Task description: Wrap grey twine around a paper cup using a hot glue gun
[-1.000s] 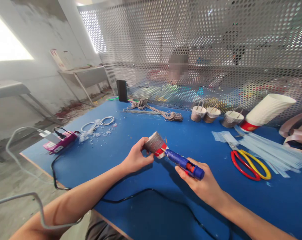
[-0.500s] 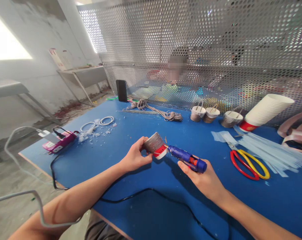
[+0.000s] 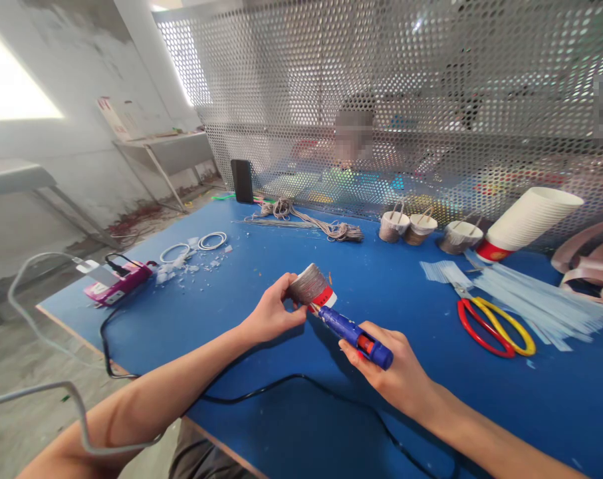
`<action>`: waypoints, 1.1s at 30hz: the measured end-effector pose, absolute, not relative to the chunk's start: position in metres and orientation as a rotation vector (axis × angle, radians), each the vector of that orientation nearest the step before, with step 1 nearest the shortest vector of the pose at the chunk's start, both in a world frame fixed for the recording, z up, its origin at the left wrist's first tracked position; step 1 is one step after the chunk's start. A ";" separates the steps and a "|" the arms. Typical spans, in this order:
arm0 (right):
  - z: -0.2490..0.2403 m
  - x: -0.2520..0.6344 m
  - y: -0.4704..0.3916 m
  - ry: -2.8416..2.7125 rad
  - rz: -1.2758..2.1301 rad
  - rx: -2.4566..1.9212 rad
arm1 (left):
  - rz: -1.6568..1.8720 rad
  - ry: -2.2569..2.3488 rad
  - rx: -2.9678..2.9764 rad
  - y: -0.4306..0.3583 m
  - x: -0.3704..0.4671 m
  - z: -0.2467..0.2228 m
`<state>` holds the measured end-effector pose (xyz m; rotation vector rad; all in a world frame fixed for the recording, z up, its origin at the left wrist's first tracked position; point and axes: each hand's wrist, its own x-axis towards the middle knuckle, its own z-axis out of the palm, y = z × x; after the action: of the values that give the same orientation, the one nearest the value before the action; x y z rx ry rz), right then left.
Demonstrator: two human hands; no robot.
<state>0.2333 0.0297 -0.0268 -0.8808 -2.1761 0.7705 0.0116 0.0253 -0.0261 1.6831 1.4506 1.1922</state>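
Tilted above the blue table, a paper cup [image 3: 308, 286] wrapped partly in grey-brown cord is gripped by my left hand [image 3: 276, 307]. Its red and white band shows on the unwrapped end. My right hand [image 3: 393, 366] is closed around a blue glue gun [image 3: 354, 334]. The gun's nozzle is at the red band, close to the edge of the cord and near my left fingers; whether it touches the cup I cannot tell.
Scissors [image 3: 495, 326] and translucent glue sticks [image 3: 535, 303] lie at right. Behind are stacked paper cups [image 3: 533, 223], cord-wrapped cups [image 3: 395, 227], cord [image 3: 301, 216] and a phone [image 3: 242, 181]. A purple power strip [image 3: 119, 285] is left; a black cable [image 3: 281, 379] crosses the front.
My right hand has moved the glue gun left and toward me, so its nozzle shifted from the cup's far right side to the lower part of the red band. My left hand stays nearly still.
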 end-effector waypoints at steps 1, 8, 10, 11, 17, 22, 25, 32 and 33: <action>-0.027 0.233 0.030 -2.178 0.772 -0.877 | 1.194 1.455 1.676 0.025 0.012 -0.026; -0.029 0.234 0.032 -2.124 0.883 -0.913 | 1.192 1.488 1.647 0.025 0.011 -0.027; -0.025 0.234 0.033 -2.040 0.989 -0.966 | 1.192 1.492 1.666 0.026 0.010 -0.027; -0.023 0.234 0.034 -1.995 1.044 -0.993 | 1.195 1.487 1.678 0.026 0.009 -0.028; -0.018 0.237 0.042 -1.805 1.322 -1.114 | 1.178 1.439 1.660 0.025 0.006 -0.025; -0.016 0.237 0.049 -1.606 1.559 -1.119 | 1.186 1.410 1.613 0.025 0.001 -0.022; -0.012 0.239 0.053 -1.517 1.631 -1.068 | 1.227 1.402 1.604 0.026 -0.003 -0.022; -0.021 0.249 0.076 -1.702 1.119 -1.269 | 1.230 1.552 1.478 0.032 -0.005 -0.017; -0.026 0.250 0.081 -1.761 1.019 -1.322 | 1.224 1.564 1.468 0.033 -0.005 -0.017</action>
<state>0.2497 0.0815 -0.0264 -1.3223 -1.7610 1.0186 -0.0047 0.0327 -0.0170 1.4683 1.5637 1.2240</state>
